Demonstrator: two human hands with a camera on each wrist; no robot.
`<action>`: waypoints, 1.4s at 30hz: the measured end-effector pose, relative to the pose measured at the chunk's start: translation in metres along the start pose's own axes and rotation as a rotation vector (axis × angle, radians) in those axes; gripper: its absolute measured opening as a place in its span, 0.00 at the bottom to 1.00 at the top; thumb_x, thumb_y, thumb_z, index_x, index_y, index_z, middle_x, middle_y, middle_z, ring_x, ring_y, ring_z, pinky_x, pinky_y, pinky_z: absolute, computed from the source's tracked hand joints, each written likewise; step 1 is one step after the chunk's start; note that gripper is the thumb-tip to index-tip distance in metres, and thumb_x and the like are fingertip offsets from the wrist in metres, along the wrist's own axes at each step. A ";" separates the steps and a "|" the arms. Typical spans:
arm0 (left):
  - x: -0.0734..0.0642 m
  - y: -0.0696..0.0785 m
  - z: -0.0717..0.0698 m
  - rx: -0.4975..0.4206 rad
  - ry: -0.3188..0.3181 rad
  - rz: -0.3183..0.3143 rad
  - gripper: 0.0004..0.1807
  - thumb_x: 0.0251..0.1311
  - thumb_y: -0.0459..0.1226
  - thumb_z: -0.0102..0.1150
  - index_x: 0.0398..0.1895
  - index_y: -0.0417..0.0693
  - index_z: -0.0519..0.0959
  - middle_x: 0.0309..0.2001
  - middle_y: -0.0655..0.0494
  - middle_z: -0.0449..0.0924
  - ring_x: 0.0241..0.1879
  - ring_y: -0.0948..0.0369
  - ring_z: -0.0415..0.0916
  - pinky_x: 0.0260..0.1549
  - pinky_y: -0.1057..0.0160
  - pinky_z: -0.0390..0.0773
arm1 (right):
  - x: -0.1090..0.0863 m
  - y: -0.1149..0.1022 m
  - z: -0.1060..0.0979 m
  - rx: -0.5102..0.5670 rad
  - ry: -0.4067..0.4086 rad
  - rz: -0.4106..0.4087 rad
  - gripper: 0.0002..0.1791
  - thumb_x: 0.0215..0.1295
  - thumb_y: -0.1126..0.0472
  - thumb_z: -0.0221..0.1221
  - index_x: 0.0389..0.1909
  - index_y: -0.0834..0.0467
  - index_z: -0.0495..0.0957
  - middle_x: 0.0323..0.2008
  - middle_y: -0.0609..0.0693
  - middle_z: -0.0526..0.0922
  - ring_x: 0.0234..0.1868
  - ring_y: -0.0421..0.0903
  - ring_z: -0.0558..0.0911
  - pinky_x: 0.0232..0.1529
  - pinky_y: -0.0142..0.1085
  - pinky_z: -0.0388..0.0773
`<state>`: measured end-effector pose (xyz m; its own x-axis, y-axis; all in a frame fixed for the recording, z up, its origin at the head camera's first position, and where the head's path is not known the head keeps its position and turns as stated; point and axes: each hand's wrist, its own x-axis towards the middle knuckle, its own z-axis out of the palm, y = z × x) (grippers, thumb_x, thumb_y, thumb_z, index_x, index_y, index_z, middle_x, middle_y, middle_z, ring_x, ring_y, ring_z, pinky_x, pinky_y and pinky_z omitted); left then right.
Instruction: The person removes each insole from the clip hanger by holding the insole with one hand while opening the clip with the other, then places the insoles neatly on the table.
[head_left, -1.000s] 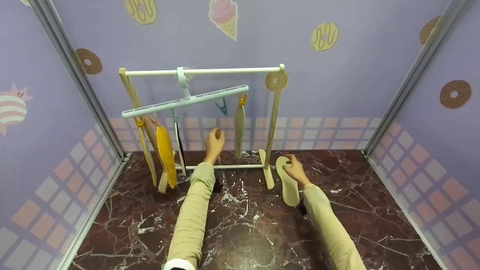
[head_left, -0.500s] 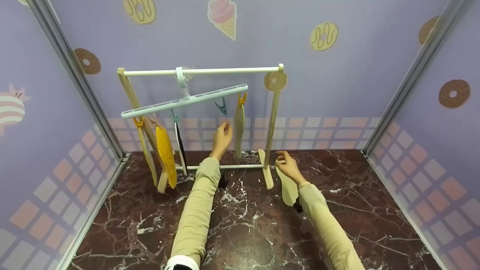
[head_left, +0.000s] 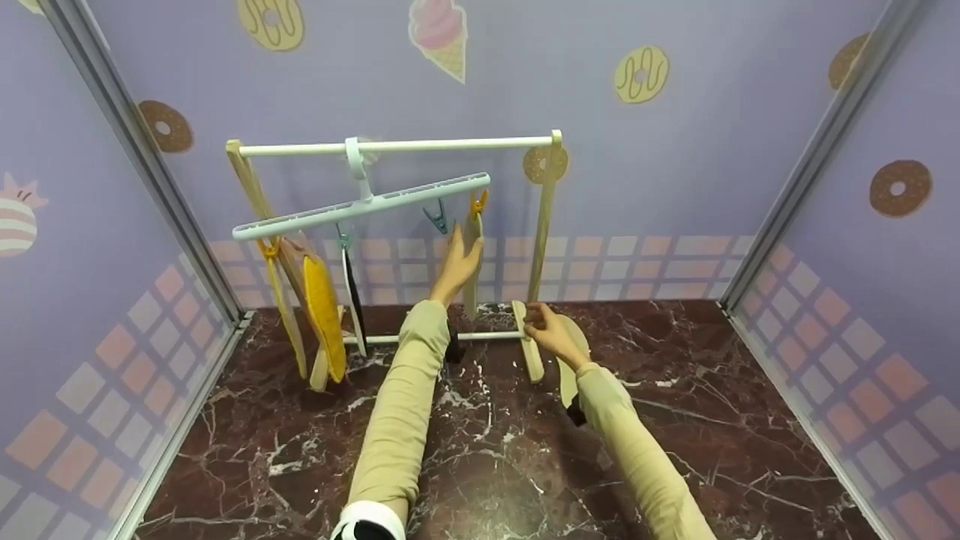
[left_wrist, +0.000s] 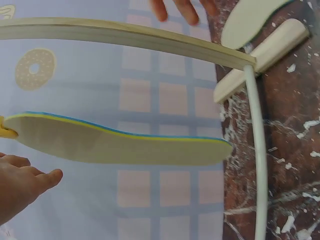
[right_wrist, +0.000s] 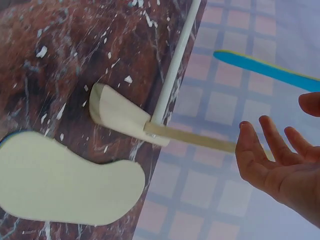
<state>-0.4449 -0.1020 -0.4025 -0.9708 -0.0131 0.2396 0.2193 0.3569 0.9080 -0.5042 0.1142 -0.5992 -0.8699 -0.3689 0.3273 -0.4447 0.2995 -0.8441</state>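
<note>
A pale insole [head_left: 472, 296] with a blue underside hangs from an orange clip [head_left: 478, 203] at the right end of the light-blue hanger [head_left: 412, 195]. My left hand [head_left: 456, 266] is beside its upper part, fingers extended; in the left wrist view the thumb is apart from it. My right hand [head_left: 553, 335] is in the air near the rack's right foot, fingers loosely bent and holding nothing. A second pale insole [right_wrist: 75, 182] lies on the marbled table, partly hidden by the right arm in the head view. A teal clip [head_left: 436, 218] dangles, holding nothing.
The hanger tilts, left end lower, on the rack's white top rail [head_left: 450, 143]. From its left half hang a yellow fuzzy insole [head_left: 324, 319], a black-and-white insole [head_left: 353, 304] and a pale one [head_left: 287, 315]. Patterned walls enclose the table [head_left: 480, 457].
My left hand has moved right and up to the hanging insole. My right hand has left the insole on the table, moving left toward the rack's foot.
</note>
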 end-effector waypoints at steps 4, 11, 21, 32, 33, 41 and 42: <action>0.004 0.012 -0.001 -0.069 -0.020 0.040 0.44 0.62 0.53 0.42 0.69 0.44 0.31 0.71 0.47 0.29 0.70 0.55 0.31 0.68 0.60 0.36 | -0.009 -0.053 0.005 0.045 -0.031 0.074 0.25 0.58 0.64 0.53 0.58 0.62 0.62 0.46 0.66 0.75 0.46 0.60 0.77 0.45 0.46 0.76; 0.000 0.038 -0.006 -0.126 -0.014 0.037 0.43 0.64 0.48 0.42 0.68 0.41 0.28 0.70 0.44 0.27 0.70 0.49 0.27 0.67 0.54 0.32 | 0.003 -0.039 0.011 0.069 -0.018 -0.092 0.23 0.56 0.58 0.56 0.54 0.55 0.66 0.40 0.54 0.81 0.38 0.45 0.81 0.35 0.33 0.77; 0.098 -0.056 0.022 -0.210 0.030 0.104 0.49 0.56 0.57 0.47 0.68 0.57 0.26 0.71 0.55 0.28 0.70 0.62 0.30 0.68 0.63 0.35 | 0.037 0.025 0.034 0.008 0.024 0.028 0.27 0.54 0.59 0.57 0.57 0.53 0.64 0.43 0.58 0.80 0.39 0.51 0.82 0.36 0.39 0.79; 0.201 -0.154 0.048 -0.255 0.091 0.213 0.46 0.51 0.59 0.51 0.67 0.73 0.34 0.57 0.57 0.66 0.59 0.64 0.63 0.62 0.61 0.58 | 0.062 0.074 0.044 0.011 0.044 0.006 0.30 0.53 0.57 0.59 0.58 0.50 0.63 0.42 0.51 0.80 0.39 0.47 0.82 0.37 0.35 0.79; 0.213 -0.166 0.051 -0.246 0.099 0.227 0.45 0.51 0.59 0.52 0.66 0.75 0.36 0.53 0.58 0.68 0.56 0.64 0.66 0.60 0.61 0.61 | 0.053 0.047 0.043 -0.006 0.054 0.004 0.29 0.54 0.59 0.58 0.58 0.54 0.63 0.42 0.54 0.80 0.39 0.49 0.82 0.38 0.36 0.79; 0.216 -0.164 0.054 -0.197 0.109 0.209 0.45 0.52 0.59 0.50 0.65 0.77 0.32 0.54 0.56 0.67 0.57 0.63 0.66 0.58 0.60 0.64 | 0.034 -0.029 0.041 0.014 0.055 -0.030 0.30 0.56 0.56 0.58 0.59 0.57 0.62 0.45 0.60 0.78 0.39 0.48 0.81 0.36 0.36 0.79; 0.212 -0.159 0.053 -0.194 0.107 0.208 0.45 0.53 0.59 0.50 0.65 0.77 0.32 0.55 0.56 0.67 0.57 0.62 0.66 0.58 0.60 0.65 | 0.034 -0.026 0.042 0.039 0.058 -0.068 0.30 0.55 0.53 0.59 0.58 0.56 0.63 0.44 0.58 0.78 0.37 0.46 0.82 0.32 0.33 0.79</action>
<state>-0.6908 -0.1119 -0.5144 -0.8893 -0.0602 0.4532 0.4373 0.1775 0.8816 -0.5137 0.0572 -0.5836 -0.8494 -0.3357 0.4072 -0.4953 0.2406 -0.8348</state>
